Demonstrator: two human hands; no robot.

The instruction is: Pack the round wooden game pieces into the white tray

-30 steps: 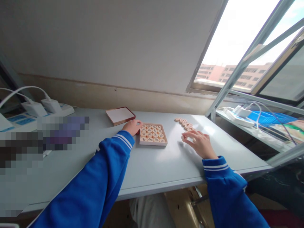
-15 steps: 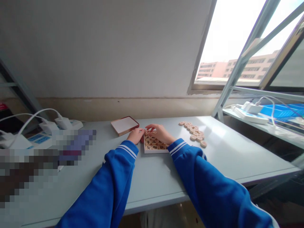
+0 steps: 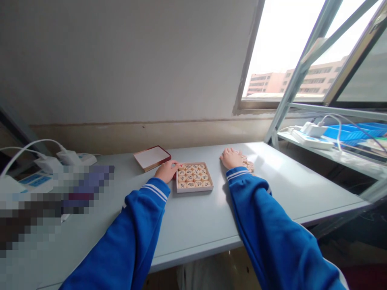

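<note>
Right hand (image 3: 231, 158) moved from box (image 3: 195, 189) to loose discs (image 3: 249, 165); discs now partly covered.

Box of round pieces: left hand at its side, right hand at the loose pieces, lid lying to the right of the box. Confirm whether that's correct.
Wrong on the lid: it lies to the left of the box, as the head view shows. The left hand and right hand are where you say.
</note>
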